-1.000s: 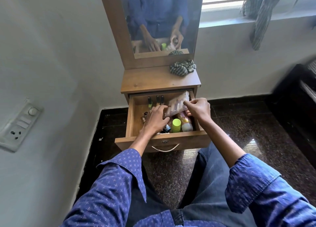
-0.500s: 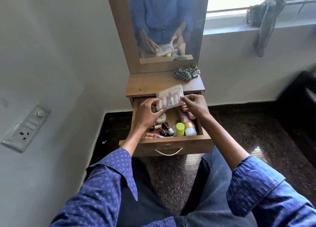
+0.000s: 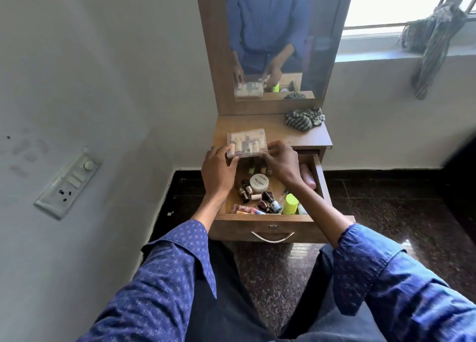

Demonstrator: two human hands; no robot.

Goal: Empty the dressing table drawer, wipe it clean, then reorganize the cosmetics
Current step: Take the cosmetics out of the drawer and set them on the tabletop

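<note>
From the head camera, I am watching both hands carrying a clear plastic box [image 3: 246,142] of small tubes. A second ago it was lying down in the drawer [image 3: 268,223]; now it is coming onto the tabletop [image 3: 296,135], just past the fingertips. The left hand [image 3: 219,173] is gripping the box's near left corner, thumb along the edge, and the right hand [image 3: 282,162] is pinching the near right edge with curled fingers. The box is sitting at the table's front lip, and I cannot tell whether it is fully resting there yet or hanging just above.

Below the wrists, the drawer is holding plenty: a white round jar [image 3: 259,182] under the right palm, little dark bottles [image 3: 244,191] beside it, a lime-green capped bottle [image 3: 291,204] nearer the right forearm, and pink tubes [image 3: 247,209] along the front wall. A striped cloth [image 3: 304,117] is lying on the tabletop, well beyond the right fingers.

I am judging that emptying is only starting, with wiping waiting until everything is out
</note>
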